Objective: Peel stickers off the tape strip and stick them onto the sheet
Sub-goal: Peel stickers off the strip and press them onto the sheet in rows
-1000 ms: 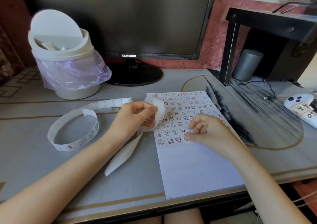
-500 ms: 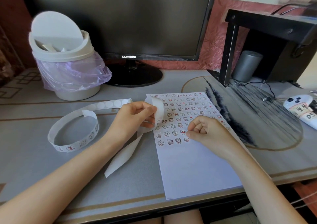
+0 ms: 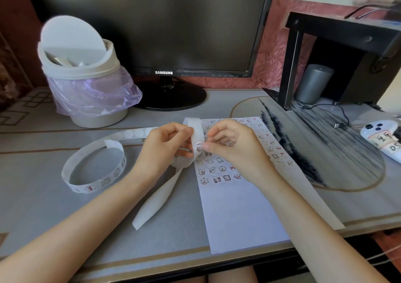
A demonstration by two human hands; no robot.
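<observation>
The left hand (image 3: 167,148) pinches the tape strip (image 3: 195,128), which stands up just beside its fingertips, while the right hand (image 3: 236,148), fingers curled, pinches a sticker (image 3: 198,147) on that strip, the sheet (image 3: 238,213) lying under it.

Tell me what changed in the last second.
The right hand left the sheet, where it had been pressing down, and moved up and left to the tape strip. Its thumb tip now sits at the edge of a sticker, grip unclear. The left hand kept holding the strip in the same spot. Sheet, bin and monitor stayed put.
</observation>
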